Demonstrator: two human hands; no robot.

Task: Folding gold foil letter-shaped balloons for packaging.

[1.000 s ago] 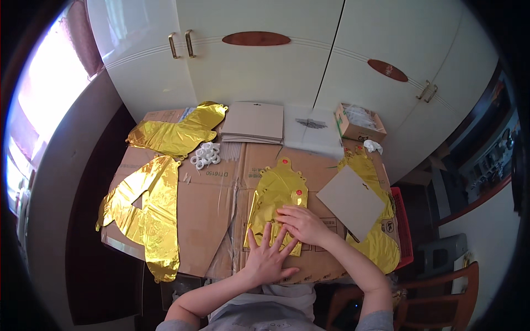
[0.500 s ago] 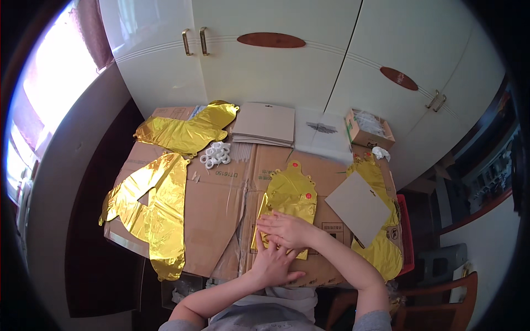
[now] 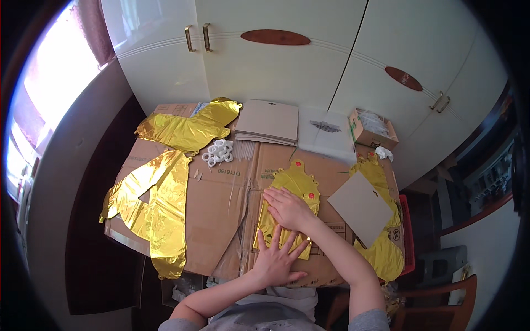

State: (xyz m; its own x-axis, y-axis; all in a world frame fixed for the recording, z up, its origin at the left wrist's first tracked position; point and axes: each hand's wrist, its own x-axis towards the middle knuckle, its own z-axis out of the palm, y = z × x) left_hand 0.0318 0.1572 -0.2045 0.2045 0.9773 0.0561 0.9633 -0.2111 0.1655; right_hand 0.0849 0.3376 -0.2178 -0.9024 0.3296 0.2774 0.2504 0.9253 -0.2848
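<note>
— Gold foil balloon (image 3: 292, 190), flat and uninflated with small red dots near its scalloped top: where is it?

— Lying on the flattened brown cardboard sheets (image 3: 221, 204) that cover the surface, right in front of the person, with both hands on it.

— How are the hands set?

— The left hand (image 3: 276, 259) lies flat with fingers spread, palm down on the balloon's lower end. The right hand (image 3: 287, 208) rests just above it, fingers together and extended, pressing on the balloon's middle. Neither pinches anything.

— What is next to them?

— To the right, one plain grey-brown cardboard card (image 3: 361, 208) lies tilted on top of a second crumpled gold foil balloon (image 3: 383, 256) near the surface's right edge.

— And to the left?

— Two more flat gold foil balloons: a large one (image 3: 152, 207) draped over the left edge, and another (image 3: 187, 129) at the far left corner. That makes four gold balloons that I can count.

— Anything between them?

— A small heap of white plastic rings (image 3: 218, 153), too small to count surely.

— And at the back?

— One stack of grey-brown cards (image 3: 268, 121), one white sheet (image 3: 326, 135) with a dark drawing, and one small open cardboard box (image 3: 372, 128), all in front of cream cupboard doors (image 3: 276, 60).
</note>
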